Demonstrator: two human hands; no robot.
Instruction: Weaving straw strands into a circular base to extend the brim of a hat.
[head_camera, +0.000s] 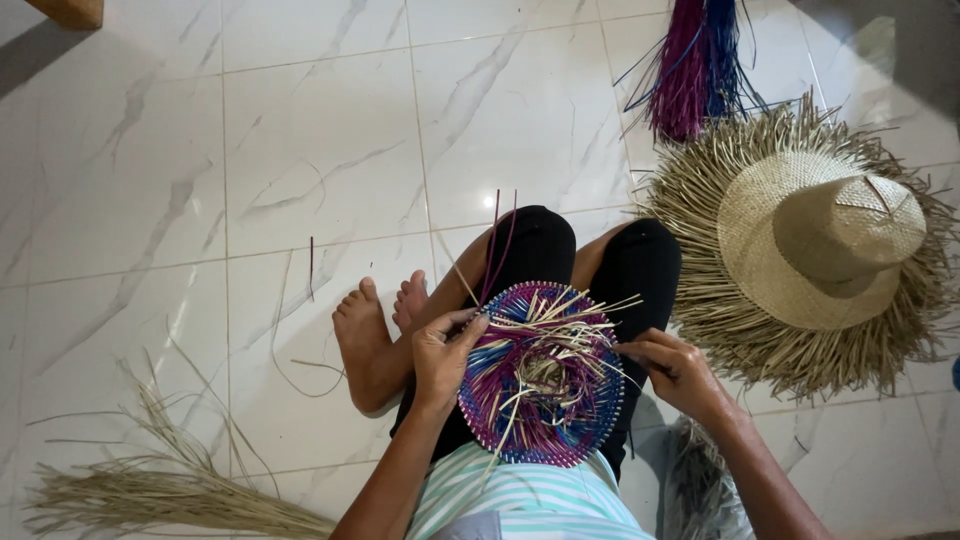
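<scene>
Weaving a round disc on my lap

My left hand (442, 352) grips the rim of the purple-and-blue disc (541, 375), fingers curled shut on it; my right hand (672, 368) pinches a pale straw (590, 345) at its right edge. A straw hat (812, 240) lies on the floor (300, 150) to my right, dyed strands (690, 60) beyond it, loose straw (150, 490) to my left.

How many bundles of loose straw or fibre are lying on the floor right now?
2: a pale straw bundle lower left, and a purple-and-blue fibre bundle at top, beside the straw hat. More may be hidden.
</scene>
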